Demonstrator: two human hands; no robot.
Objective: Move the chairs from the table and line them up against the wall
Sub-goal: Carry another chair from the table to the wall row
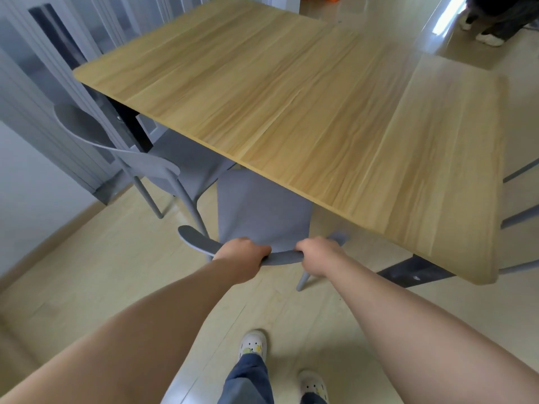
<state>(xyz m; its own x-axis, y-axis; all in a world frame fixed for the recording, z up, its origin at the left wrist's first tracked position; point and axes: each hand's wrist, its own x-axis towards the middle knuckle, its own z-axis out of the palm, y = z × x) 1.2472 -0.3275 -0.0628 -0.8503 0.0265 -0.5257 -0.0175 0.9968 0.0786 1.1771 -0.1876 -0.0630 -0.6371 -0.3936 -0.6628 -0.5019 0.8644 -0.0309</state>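
At far left a second grey chair (163, 167) stood tucked under the worktop (291, 112). The left hand (242, 252) and right hand (319, 253) both clenched the backrest of the near grey chair (262, 211), its seat partly under the worktop's edge.

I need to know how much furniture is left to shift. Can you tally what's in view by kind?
Grey chairs in clear view: 2, one gripped, one to its left
Wooden tables: 1
Total: 3
Grey legs at the right edge may belong to more chairs; I cannot tell.
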